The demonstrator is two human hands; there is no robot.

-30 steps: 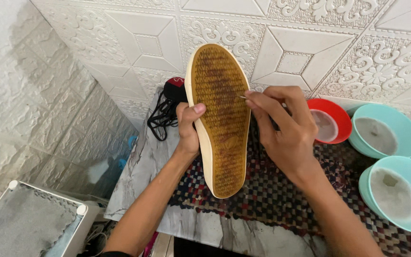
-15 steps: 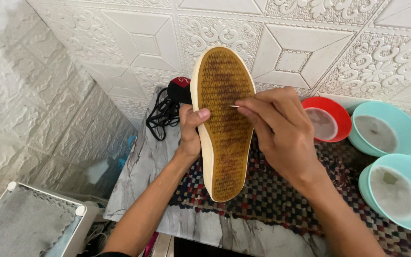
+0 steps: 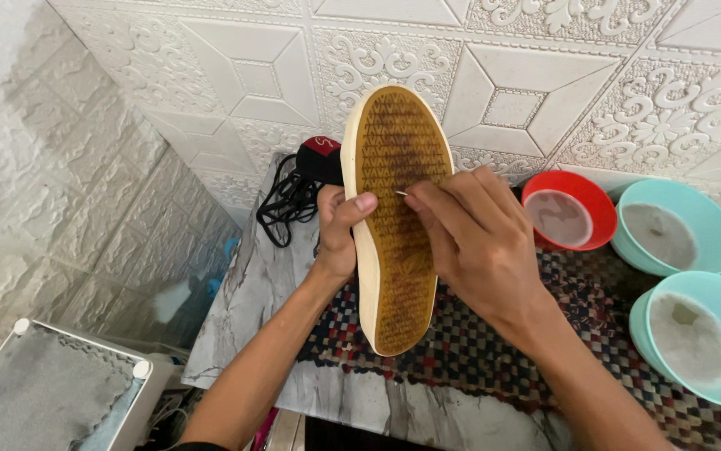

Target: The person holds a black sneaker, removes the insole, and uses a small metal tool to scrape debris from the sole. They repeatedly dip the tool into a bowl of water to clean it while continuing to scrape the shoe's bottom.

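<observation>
The shoe stands nearly upright at the centre of the view, sole facing the camera, toe at twelve o'clock and heel at six, held above the patterned mat on the marbled counter. The left hand wraps the shoe's edge at nine o'clock, its grip closed on the cream sidewall with the thumb pressed flat on the tread. The right hand comes in from three o'clock, its grip pinched narrow on a thin needle-like pick whose tip meets the sole near the thumb. The sole is amber-brown rubber with a fine repeating tread, ringed by a smooth pale rim; it looks light, fairly stiff along its length yet slightly springy, and grippy rather than slick, so the sidewall at mid-length seems the steadiest place to hold it. At two to four o'clock sit a red bowl and two glossy teal bowls, each with cloudy liquid. At eleven o'clock lies a black device with a tangled cord. Embossed white wall panels rise behind.
</observation>
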